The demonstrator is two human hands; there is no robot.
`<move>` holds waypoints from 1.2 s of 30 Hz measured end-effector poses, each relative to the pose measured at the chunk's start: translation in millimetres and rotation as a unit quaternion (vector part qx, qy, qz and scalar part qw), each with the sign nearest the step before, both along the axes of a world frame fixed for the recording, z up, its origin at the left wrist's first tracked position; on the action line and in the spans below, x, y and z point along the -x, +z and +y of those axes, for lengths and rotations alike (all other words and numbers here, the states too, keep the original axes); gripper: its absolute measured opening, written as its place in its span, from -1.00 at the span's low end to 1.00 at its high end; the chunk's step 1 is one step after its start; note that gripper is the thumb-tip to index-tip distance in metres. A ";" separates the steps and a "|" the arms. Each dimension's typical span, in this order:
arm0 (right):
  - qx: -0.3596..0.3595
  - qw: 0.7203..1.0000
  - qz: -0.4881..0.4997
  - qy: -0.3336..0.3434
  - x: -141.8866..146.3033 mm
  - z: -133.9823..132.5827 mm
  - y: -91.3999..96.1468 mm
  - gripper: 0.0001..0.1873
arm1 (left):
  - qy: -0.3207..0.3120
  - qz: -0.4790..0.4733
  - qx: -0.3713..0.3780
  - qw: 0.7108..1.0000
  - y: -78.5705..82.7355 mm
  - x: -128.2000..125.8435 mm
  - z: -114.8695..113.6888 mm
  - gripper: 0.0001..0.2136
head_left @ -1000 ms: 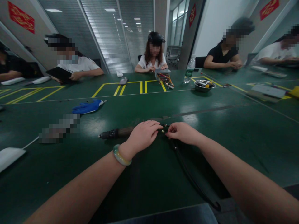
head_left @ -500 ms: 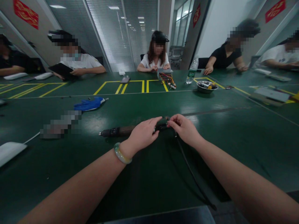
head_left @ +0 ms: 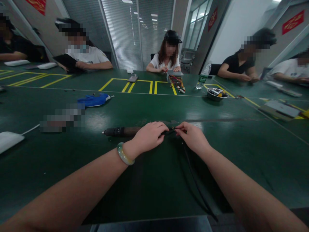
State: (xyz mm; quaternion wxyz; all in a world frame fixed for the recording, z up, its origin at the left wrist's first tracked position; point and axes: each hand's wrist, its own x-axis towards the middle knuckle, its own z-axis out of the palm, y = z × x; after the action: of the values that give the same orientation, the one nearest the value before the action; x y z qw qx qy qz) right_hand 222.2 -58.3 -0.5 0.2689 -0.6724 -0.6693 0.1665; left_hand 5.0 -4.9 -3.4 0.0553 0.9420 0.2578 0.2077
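A dark electric screwdriver (head_left: 131, 131) lies across the green table, its bit end pointing left. My left hand (head_left: 152, 134), with a jade-coloured bangle at the wrist, curls over the screwdriver's rear part and hides much of it. At the tail end, the fingertips of my right hand (head_left: 190, 134) pinch the end of a black cable, where a small shiny metal piece shows. The black cable (head_left: 193, 175) runs from below my right hand down toward the near table edge. Exactly how cable and tail meet is hard to make out.
A blue glove (head_left: 94, 100) lies ahead to the left, near a white device (head_left: 11, 141) with a cord. Farther off are a metal bowl (head_left: 217, 94) of small parts, a water bottle (head_left: 204, 75) and a grey box (head_left: 175, 74) with coloured wires. Several people sit around the table.
My left fingers, stretched out before, have bent down around the screwdriver's rear. My right fingertips have come lower, level with the tail. The view has shifted slightly.
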 end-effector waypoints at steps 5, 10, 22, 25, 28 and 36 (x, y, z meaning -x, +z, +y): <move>-0.010 0.996 -0.093 0.012 1.1 1.9 2.0 -0.89 | -0.001 -0.011 -0.002 1.000 -0.4 -0.4 0.0 -0.74; -0.023 0.989 -0.141 0.043 9.8 2.4 1.9 -0.88 | 0.000 -0.010 -0.008 1.000 -1.2 -0.2 0.1 -0.75; -0.036 0.989 -0.133 0.062 11.3 1.7 1.9 -0.90 | 0.001 -0.004 -0.006 1.000 -1.3 0.7 0.7 -0.75; -0.036 0.991 -0.113 0.055 12.3 1.6 -0.6 -0.89 | -0.006 -0.004 -0.010 1.000 -1.5 0.7 1.2 -0.75; -0.039 0.993 -0.098 0.047 13.5 2.0 -4.3 -0.88 | -0.011 -0.006 -0.015 1.000 -2.4 0.5 2.7 -0.74; -0.048 0.997 -0.061 0.029 14.0 5.2 -11.8 -0.90 | -0.027 -0.006 -0.026 0.999 -4.4 0.5 4.9 -0.74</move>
State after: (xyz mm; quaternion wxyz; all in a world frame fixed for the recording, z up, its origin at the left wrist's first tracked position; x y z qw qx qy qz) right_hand 208.2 -53.2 -12.3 0.2550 -0.6475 -0.7111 0.1007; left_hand 4.6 0.1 -7.8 0.0382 0.9484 0.2267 0.2184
